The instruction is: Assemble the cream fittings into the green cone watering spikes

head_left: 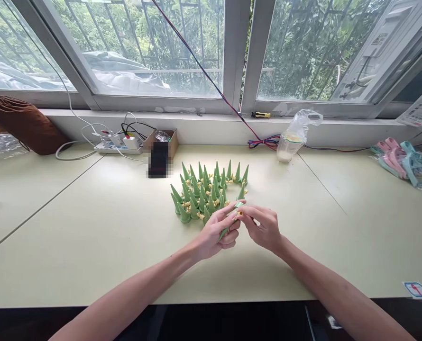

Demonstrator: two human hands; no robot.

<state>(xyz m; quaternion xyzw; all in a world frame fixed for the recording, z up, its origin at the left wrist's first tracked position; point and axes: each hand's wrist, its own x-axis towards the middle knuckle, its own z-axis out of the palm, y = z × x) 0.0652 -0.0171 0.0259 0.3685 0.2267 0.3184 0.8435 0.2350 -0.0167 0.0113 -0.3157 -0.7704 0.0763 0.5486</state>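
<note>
My left hand (216, 232) is closed around a green cone (224, 234), whose tip points down toward me and whose wider base faces away. A small brass-coloured fitting (240, 213) sticks out of the cone's side near the base. My right hand (262, 227) meets it from the right, thumb and fingers pinched at the fitting; the fingertips partly hide the contact. Just beyond my hands, a cluster of similar green cones (196, 187) stands upright on the table, many with brass-coloured fittings at their sides.
Along the back of the pale table (90, 246) are a power strip (120, 148), a small cardboard box (173, 142), a pixelated dark object (159, 160), bundled wires (264, 142) and a plastic-bagged cup (285, 152). A brown bag (28, 125) lies left; pink and blue plastic items (408, 161) lie right.
</note>
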